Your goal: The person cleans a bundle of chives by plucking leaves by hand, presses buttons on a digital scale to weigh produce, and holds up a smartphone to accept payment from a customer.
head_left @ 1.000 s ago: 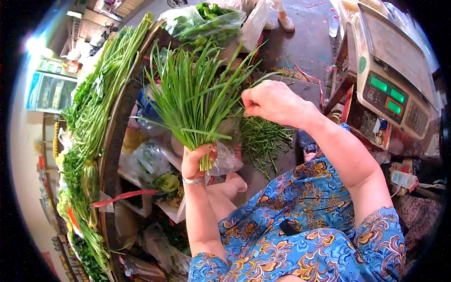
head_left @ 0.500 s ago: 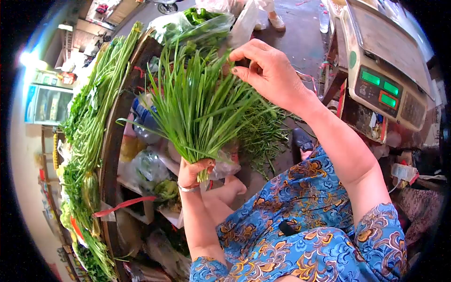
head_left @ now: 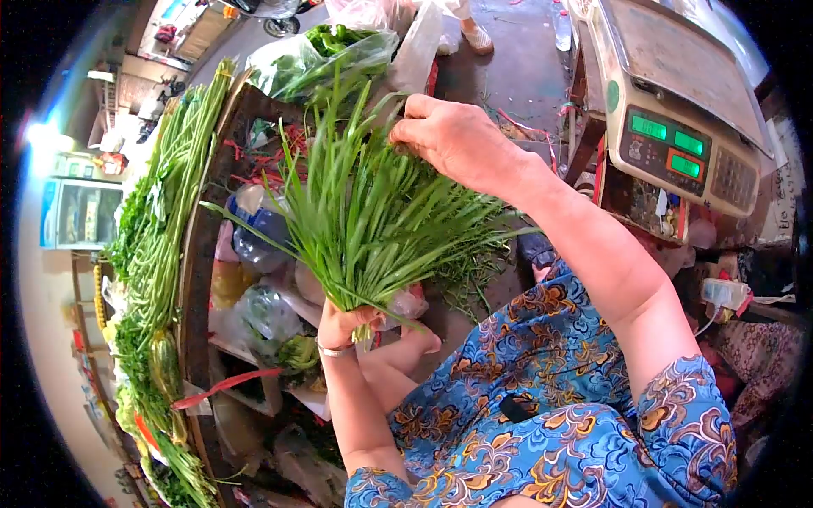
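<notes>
My left hand (head_left: 345, 322) is wrapped round the base of a large bunch of garlic chives (head_left: 356, 229), its pale cut ends poking out below the fist. The long green leaves fan upward and to the right. At the top right of the bunch, my right hand (head_left: 453, 142) is closed in a pinch, fingertips at the leaf tips. A thin leaf seems to be between those fingers, though the knuckles partly hide it. Beneath the bunch, loose green trimmings (head_left: 464, 284) lie on the floor.
Long green stalks (head_left: 182, 178) and leafy vegetables line a wooden-edged stall at left. Green peppers (head_left: 334, 41) sit in a plastic bag behind the bunch. A digital scale (head_left: 669, 127) stands at right. A red strip (head_left: 227, 388) hangs from the stall edge.
The chive leaves have spread further to the right. My right hand has turned over, back now upward, and moved slightly left along the tips. The view has shifted a little.
</notes>
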{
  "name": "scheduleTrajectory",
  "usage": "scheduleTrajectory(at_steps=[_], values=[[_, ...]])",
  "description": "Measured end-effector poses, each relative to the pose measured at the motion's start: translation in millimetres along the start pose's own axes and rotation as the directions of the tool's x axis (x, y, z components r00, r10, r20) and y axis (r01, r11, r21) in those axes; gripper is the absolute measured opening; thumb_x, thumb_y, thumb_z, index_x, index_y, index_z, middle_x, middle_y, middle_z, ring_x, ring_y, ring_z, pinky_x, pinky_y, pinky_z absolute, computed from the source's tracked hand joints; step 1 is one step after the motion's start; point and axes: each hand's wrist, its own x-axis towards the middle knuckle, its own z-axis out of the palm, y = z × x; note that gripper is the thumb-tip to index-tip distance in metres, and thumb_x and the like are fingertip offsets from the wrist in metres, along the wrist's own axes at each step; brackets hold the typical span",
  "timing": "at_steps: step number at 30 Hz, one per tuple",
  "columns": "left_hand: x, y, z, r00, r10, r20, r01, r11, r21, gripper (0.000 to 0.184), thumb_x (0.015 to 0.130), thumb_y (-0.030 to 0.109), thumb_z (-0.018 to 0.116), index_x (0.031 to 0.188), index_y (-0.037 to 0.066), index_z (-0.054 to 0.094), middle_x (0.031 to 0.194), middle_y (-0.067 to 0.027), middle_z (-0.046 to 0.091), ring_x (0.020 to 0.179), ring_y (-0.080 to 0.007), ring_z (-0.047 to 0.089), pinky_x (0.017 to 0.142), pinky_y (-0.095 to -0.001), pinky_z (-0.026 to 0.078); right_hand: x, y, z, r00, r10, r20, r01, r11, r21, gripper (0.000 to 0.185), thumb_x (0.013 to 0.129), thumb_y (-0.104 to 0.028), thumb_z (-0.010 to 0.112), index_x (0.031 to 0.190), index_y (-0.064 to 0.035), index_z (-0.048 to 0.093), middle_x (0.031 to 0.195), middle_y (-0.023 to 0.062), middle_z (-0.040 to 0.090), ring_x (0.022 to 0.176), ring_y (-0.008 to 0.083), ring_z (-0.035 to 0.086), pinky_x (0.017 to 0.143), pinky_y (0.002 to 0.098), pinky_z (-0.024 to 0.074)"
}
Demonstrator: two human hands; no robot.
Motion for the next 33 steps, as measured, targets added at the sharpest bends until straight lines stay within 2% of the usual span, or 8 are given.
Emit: scheduleTrajectory(at_steps=[8, 12, 15, 17, 20, 25, 30, 33], values=[[1, 9, 16, 0.998, -0.032, 0.060, 0.028, 0.997, 0.070, 0.048, 0.063, -0.002, 0.071, 0.110, -0.006, 0.059, 0.082, -0.0129, 0.067, 0.060, -0.0176, 0.061, 0.046, -0.0265, 0.047, 3, 20, 3, 0.999, -0.011, -0.034, 0.013, 0.998, 0.068, 0.011, 0.084, -0.015, 0.058, 0.088, -0.0109, 0.067, 0.083, 0.0104, 0.060, 0.079, 0.0321, 0.064, 0.067, 0.0431, 0.0521], [-7, 9, 4, 0.996, -0.074, 0.045, 0.067, 0.988, 0.140, 0.053, 0.062, -0.003, 0.071, 0.113, -0.006, 0.059, 0.092, -0.0142, 0.069, 0.060, -0.0150, 0.062, 0.049, -0.0248, 0.048, 7, 49, -17, 0.967, 0.057, -0.249, -0.062, 0.998, -0.013, 0.016, 0.088, -0.016, 0.056, 0.092, -0.0076, 0.069, 0.084, 0.0132, 0.068, 0.078, 0.0303, 0.066, 0.070, 0.0388, 0.0518], [-8, -6, -11, 0.998, 0.025, -0.059, -0.028, 0.999, -0.045, 0.048, 0.062, 0.000, 0.075, 0.106, -0.007, 0.058, 0.077, -0.0193, 0.065, 0.053, -0.0282, 0.059, 0.042, -0.0329, 0.043, 3, 56, -35, 0.938, 0.272, -0.217, -0.232, 0.954, 0.191, 0.018, 0.090, -0.018, 0.058, 0.096, -0.0058, 0.069, 0.084, 0.0120, 0.068, 0.075, 0.0225, 0.066, 0.069, 0.0344, 0.0511], [-7, -15, -36, 0.999, 0.031, 0.010, -0.031, 0.999, 0.035, 0.049, 0.061, 0.002, 0.076, 0.106, -0.007, 0.058, 0.076, -0.0196, 0.064, 0.052, -0.0287, 0.058, 0.042, -0.0327, 0.043, 2, 49, -36, 0.902, 0.409, -0.136, -0.333, 0.862, 0.383, 0.021, 0.092, -0.022, 0.061, 0.102, -0.0052, 0.068, 0.082, 0.0079, 0.067, 0.070, 0.0140, 0.063, 0.066, 0.0299, 0.0495], [-7, -19, -43, 0.999, 0.041, 0.013, -0.041, 0.999, -0.007, 0.054, 0.059, 0.000, 0.075, 0.109, -0.007, 0.056, 0.078, -0.0195, 0.064, 0.054, -0.0243, 0.059, 0.040, -0.0291, 0.044, 4, 39, -34, 0.946, 0.323, -0.029, -0.266, 0.823, 0.503, 0.025, 0.093, -0.028, 0.062, 0.106, -0.0067, 0.067, 0.086, 0.0053, 0.066, 0.067, 0.0108, 0.060, 0.066, 0.0276, 0.0491], [-4, -20, -46, 0.995, 0.076, 0.069, -0.073, 0.996, -0.045, 0.051, 0.059, 0.007, 0.079, 0.102, -0.007, 0.057, 0.072, -0.0190, 0.062, 0.049, -0.0244, 0.056, 0.040, -0.0310, 0.042, 1, 23, -25, 0.902, 0.333, 0.275, -0.431, 0.734, 0.525, 0.047, 0.089, -0.031, 0.068, 0.129, -0.0108, 0.056, 0.101, 0.0004, 0.063, 0.066, 0.0054, 0.051, 0.060, 0.0241, 0.0472], [-3, -21, -41, 0.995, 0.089, 0.043, -0.086, 0.995, -0.058, 0.046, 0.058, 0.007, 0.077, 0.098, -0.007, 0.057, 0.069, -0.0163, 0.060, 0.046, -0.0228, 0.053, 0.039, -0.0309, 0.038, 3, 26, -27, 0.850, 0.325, 0.415, -0.511, 0.701, 0.497, 0.032, 0.092, -0.026, 0.064, 0.116, -0.0055, 0.062, 0.089, -0.0014, 0.062, 0.067, 0.0064, 0.051, 0.063, 0.0230, 0.0457], [-5, -16, -32, 0.992, 0.121, 0.041, -0.116, 0.986, -0.120, 0.045, 0.058, 0.006, 0.076, 0.097, -0.007, 0.058, 0.067, -0.0153, 0.059, 0.045, -0.0224, 0.051, 0.039, -0.0307, 0.036, -1, 43, -19, 0.947, 0.189, 0.261, -0.303, 0.798, 0.521, 0.019, 0.094, -0.019, 0.060, 0.097, -0.0001, 0.064, 0.085, -0.0011, 0.064, 0.076, 0.0080, 0.056, 0.072, 0.0236, 0.0469]])
